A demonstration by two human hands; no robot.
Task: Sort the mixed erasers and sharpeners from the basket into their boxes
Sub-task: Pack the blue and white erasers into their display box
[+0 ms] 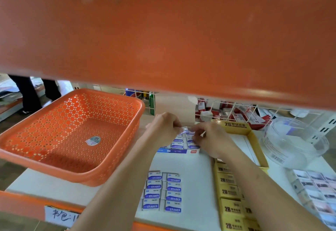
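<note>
An orange perforated basket [72, 130] sits tilted at the left of the white shelf, with only a sticker on its floor. Both hands meet over a blue-fronted eraser box [177, 151] at mid-shelf that holds white-and-blue erasers [177, 146]. My left hand [163, 127] and my right hand [209, 136] pinch at erasers at the far end of that box. Two columns of loose blue erasers [163, 191] lie on the shelf nearer me. Yellow 2B erasers [229, 194] run in a line at the right, beside an open yellow box [254, 140].
An orange upper shelf [163, 31] fills the top of the view. A clear plastic tub [294, 141] stands at the right, small picture boxes [316, 187] below it. A white wire rack [236, 110] with red-and-white packs stands behind. A person's dark legs [29, 94] stand far left.
</note>
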